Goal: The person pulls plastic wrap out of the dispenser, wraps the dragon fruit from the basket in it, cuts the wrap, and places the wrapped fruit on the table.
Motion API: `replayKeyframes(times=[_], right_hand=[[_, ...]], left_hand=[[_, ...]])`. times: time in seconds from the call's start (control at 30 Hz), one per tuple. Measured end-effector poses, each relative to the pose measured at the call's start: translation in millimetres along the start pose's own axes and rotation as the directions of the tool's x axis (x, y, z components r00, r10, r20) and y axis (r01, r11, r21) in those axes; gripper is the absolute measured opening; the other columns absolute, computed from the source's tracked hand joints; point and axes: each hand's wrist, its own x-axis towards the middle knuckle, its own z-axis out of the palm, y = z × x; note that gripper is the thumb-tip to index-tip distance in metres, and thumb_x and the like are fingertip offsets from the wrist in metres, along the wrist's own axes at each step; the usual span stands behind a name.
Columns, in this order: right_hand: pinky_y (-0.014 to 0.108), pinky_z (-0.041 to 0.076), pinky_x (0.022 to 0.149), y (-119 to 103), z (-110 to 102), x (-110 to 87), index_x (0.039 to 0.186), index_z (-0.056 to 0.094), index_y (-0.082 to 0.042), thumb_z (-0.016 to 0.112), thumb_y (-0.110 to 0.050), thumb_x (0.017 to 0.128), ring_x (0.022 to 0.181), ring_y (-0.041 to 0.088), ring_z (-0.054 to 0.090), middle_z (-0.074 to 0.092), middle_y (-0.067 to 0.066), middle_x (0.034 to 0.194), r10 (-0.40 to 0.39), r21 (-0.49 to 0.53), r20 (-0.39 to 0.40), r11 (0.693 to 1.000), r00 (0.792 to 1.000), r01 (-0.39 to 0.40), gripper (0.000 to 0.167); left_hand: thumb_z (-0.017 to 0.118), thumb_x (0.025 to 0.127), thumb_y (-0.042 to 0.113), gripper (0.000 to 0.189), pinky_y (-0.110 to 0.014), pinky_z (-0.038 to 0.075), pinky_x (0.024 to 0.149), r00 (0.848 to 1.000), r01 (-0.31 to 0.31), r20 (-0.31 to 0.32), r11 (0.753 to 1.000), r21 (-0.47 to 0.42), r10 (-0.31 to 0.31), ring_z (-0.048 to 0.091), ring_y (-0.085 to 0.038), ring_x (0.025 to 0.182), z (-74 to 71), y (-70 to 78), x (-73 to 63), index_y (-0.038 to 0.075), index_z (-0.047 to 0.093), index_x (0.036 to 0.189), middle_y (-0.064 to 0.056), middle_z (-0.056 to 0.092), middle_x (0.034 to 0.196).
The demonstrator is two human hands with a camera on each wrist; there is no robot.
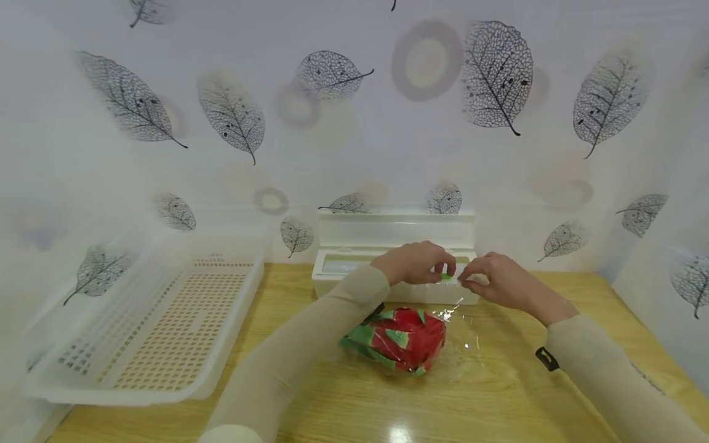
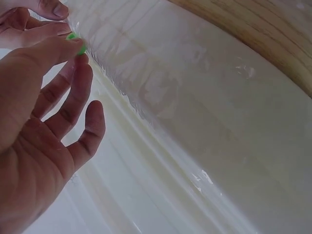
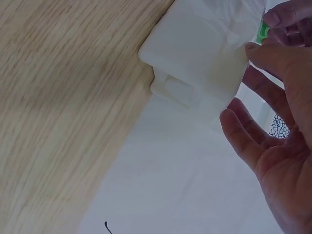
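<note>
A white cling film dispenser (image 1: pixel 432 295) stands at the back of the table, its lid (image 1: pixel 396 231) raised. Thumb and forefinger of my left hand (image 1: pixel 418 261) pinch a small green slide cutter (image 2: pixel 76 43) on the dispenser's front edge; the other fingers curve loosely over the box. Close beside it, my right hand (image 1: pixel 506 283) pinches the cling film at that edge, near the box's right end. Clear film (image 2: pixel 161 87) drapes down the front and spreads on the table around a red and green dragon fruit (image 1: pixel 407 338), which lies just in front of the dispenser.
A white perforated plastic basket (image 1: pixel 221 351) sits on the left of the wooden table (image 1: pixel 388 400). Behind the table hangs a pale backdrop (image 1: pixel 354 147) with a leaf print. The right sleeve has a small black buckle (image 1: pixel 547 359) by it.
</note>
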Motion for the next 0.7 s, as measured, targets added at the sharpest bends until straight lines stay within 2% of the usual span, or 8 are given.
replayKeyframes(times=[0.2, 0.37, 0.7], right_hand=[[0.046, 0.056, 0.078, -1.1, -2.3, -0.7, 0.093, 0.080, -0.014, 0.082, -0.003, 0.080, 0.079, 0.016, 0.071, 0.078, -0.005, 0.089, -0.014, -0.004, 0.036, 1.000, 0.999, 0.014, 0.017], [0.045, 0.057, 0.076, -3.3, -5.0, 0.2, 0.095, 0.080, -0.014, 0.080, -0.003, 0.082, 0.081, 0.019, 0.071, 0.078, -0.005, 0.091, 0.024, 0.001, 0.071, 1.000, 0.997, -0.024, 0.017], [0.046, 0.056, 0.075, -6.9, -6.2, -0.6, 0.096, 0.079, -0.016, 0.080, -0.004, 0.083, 0.082, 0.022, 0.070, 0.078, -0.004, 0.093, 0.045, -0.015, 0.069, 0.999, 0.997, -0.044, 0.018]], left_hand=[[0.062, 0.100, 0.016, 0.027, -0.024, 0.053, 0.073, 1.000, 0.013, -0.001, 1.000, 0.020, -0.013, 0.063, -0.009, 0.091, 2.4, 0.2, 2.4, 0.022, 0.067, 0.125, 0.003, 0.070, 0.109], [0.062, 0.099, 0.014, 0.026, -0.025, 0.052, 0.073, 1.000, 0.017, -0.017, 0.999, 0.028, -0.016, 0.063, -0.009, 0.091, 2.6, 0.1, 0.4, 0.021, 0.068, 0.123, 0.003, 0.071, 0.109], [0.061, 0.098, 0.014, 0.027, -0.025, 0.052, 0.071, 0.999, 0.023, -0.031, 0.999, 0.043, -0.022, 0.062, -0.010, 0.090, 4.5, -0.5, 0.1, 0.023, 0.068, 0.123, 0.003, 0.070, 0.110]])
